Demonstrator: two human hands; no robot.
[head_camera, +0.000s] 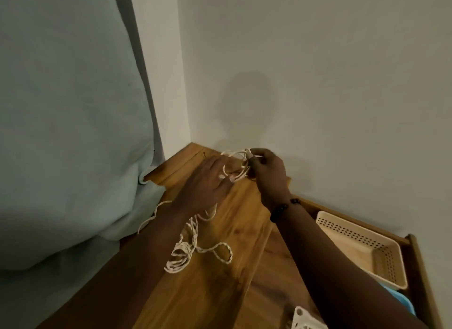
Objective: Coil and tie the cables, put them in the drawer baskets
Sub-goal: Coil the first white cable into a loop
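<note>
A white braided cable (193, 235) trails in loose loops across the wooden cabinet top (220, 292). Its upper end is gathered into a small coil (236, 164) held up near the wall. My right hand (266, 172) pinches the top of that coil between thumb and fingers. My left hand (208, 181) is at the coil's left side with its fingers curled through the loops. A cream perforated basket (381, 274) sits in the open drawer (419, 267) at the right, with nothing visible inside it.
A pale blue-grey cushion or bedding (73, 132) presses against the cabinet's left edge. The wall corner stands just behind the hands. A blue basket edge (401, 301) shows below the cream one. A white perforated object (305, 319) lies at the bottom edge.
</note>
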